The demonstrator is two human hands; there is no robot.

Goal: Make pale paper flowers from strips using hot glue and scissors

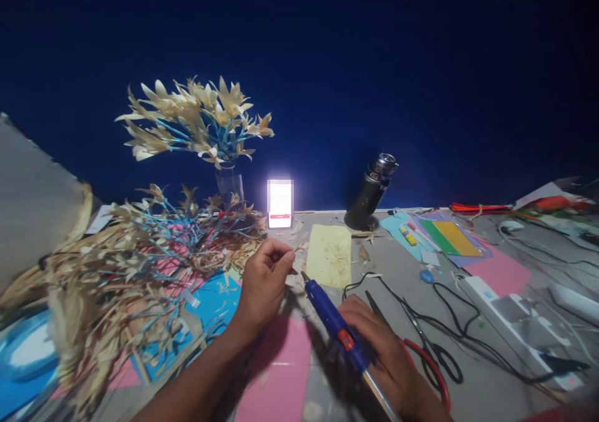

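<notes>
My left hand (262, 283) is closed in a pinch on a small pale leaf piece at its fingertips, held just above the table. Wrapped around a blue glue gun (335, 326) with an orange trigger, my right hand (384, 353) points the nozzle up-left toward the left fingertips. A pale yellow sheet (329, 255) lies just beyond the nozzle. To the left, a heap of straw flowers on blue stems (140, 247) covers the table. More of the same flowers stand in a glass vase (229, 185) behind it.
A lit phone (280, 203) stands against the blue wall. A dark flask (371, 192) stands right of it. Red-handled scissors (433, 363), black cables, a white power strip (515, 316), coloured paper sheets (444, 238) and pink paper (281, 372) lie around.
</notes>
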